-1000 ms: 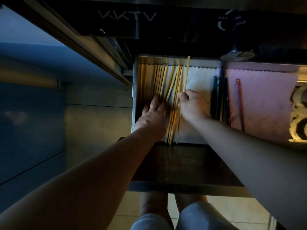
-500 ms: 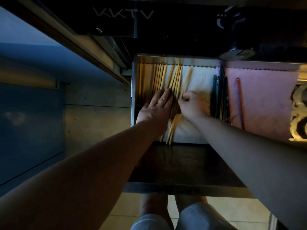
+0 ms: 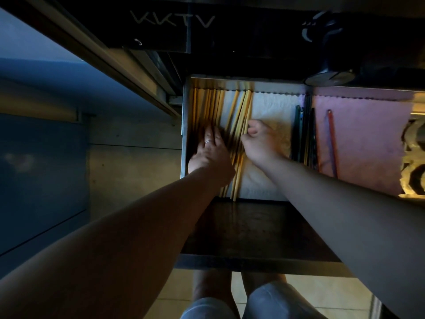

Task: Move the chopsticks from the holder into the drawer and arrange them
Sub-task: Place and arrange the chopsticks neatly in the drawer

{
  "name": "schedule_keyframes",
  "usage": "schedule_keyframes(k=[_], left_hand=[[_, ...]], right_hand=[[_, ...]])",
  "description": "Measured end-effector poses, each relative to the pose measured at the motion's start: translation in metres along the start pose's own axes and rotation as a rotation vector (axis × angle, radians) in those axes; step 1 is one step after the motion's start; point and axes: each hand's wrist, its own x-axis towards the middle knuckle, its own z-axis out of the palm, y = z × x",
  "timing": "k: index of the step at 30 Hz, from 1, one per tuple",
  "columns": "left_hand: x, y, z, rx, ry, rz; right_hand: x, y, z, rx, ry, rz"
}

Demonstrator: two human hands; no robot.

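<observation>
The open drawer (image 3: 183, 116) has a left compartment lined with white paper (image 3: 273, 111). Several yellow wooden chopsticks lie lengthwise in it: one row along the left wall (image 3: 207, 102) and a bundle in the middle (image 3: 241, 107), slightly fanned. My left hand (image 3: 210, 155), wearing a ring, lies flat with fingers apart on the left row. My right hand (image 3: 259, 143) has its fingers curled, thumb and forefinger pinched on the rightmost chopstick of the middle bundle. The lower parts of the left row are hidden under my left hand.
Dark utensils (image 3: 301, 134) stand along the divider. The right compartment has a pink liner (image 3: 368, 139) with a red and blue stick (image 3: 331, 139). A dark round object (image 3: 328, 75) overhangs the drawer's back. A dark panel (image 3: 253, 226) lies below; my knees (image 3: 271, 302) are under it.
My right hand laid the raised chopstick down and drew it against the middle bundle. My left hand slid left onto the left row, opening a gap of white liner.
</observation>
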Motion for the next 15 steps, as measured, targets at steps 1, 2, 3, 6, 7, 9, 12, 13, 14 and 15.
schedule_keyframes(k=[1, 2, 3, 6, 7, 9, 12, 13, 14, 15], left_hand=[[0.000, 0.000, 0.000, 0.004, 0.017, 0.001], [0.001, -0.001, 0.001, 0.033, 0.041, 0.030], [0.001, -0.003, 0.002, 0.086, 0.069, 0.086], [0.000, -0.012, 0.008, 0.280, 0.088, 0.319], [-0.001, -0.014, 0.010, 0.318, 0.065, 0.361], [0.000, -0.016, 0.015, 0.319, 0.033, 0.341], [0.000, -0.016, 0.020, 0.256, 0.048, 0.254], [0.000, -0.015, 0.021, 0.248, 0.067, 0.252], [0.000, -0.015, 0.022, 0.246, 0.082, 0.255], [0.000, -0.014, 0.021, 0.244, 0.083, 0.258]], right_hand=[[0.000, -0.001, 0.000, -0.008, -0.005, -0.002], [0.000, -0.002, 0.001, -0.013, -0.008, -0.008], [0.000, -0.002, 0.001, -0.013, -0.007, -0.013], [0.001, -0.002, 0.002, 0.011, 0.007, 0.001], [0.001, -0.002, 0.002, 0.017, -0.003, 0.008], [0.000, -0.002, 0.002, 0.012, -0.022, 0.004], [-0.001, -0.001, 0.001, 0.004, 0.005, -0.021], [-0.001, -0.001, 0.001, 0.007, 0.020, -0.026], [0.000, -0.001, 0.000, 0.013, 0.032, -0.032], [0.001, -0.002, 0.000, 0.019, 0.042, -0.040]])
